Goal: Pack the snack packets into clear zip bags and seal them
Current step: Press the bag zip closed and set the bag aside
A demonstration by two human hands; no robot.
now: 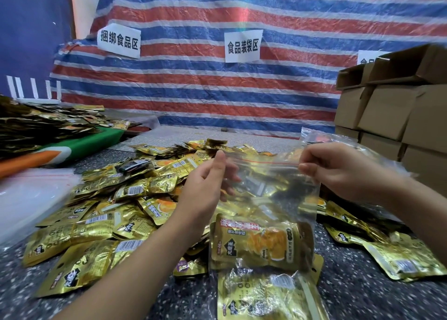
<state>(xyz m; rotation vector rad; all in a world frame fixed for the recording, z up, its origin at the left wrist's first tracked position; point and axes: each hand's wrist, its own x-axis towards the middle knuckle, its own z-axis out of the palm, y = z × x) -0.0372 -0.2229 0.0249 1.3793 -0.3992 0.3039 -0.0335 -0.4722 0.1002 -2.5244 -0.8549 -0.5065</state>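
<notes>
I hold a clear zip bag up over the table by its top strip with the thin red line. My left hand pinches the strip's left end, my right hand pinches the right end. Gold snack packets sit in the bottom of the bag. A big heap of loose gold snack packets covers the speckled table under and around my hands. Another gold packet lies near the front edge below the bag.
A stack of empty clear bags lies at the left. Behind it a green-and-orange cloth carries more packets. Brown cartons are stacked at the right. A red-white-blue striped tarp with paper signs forms the back wall.
</notes>
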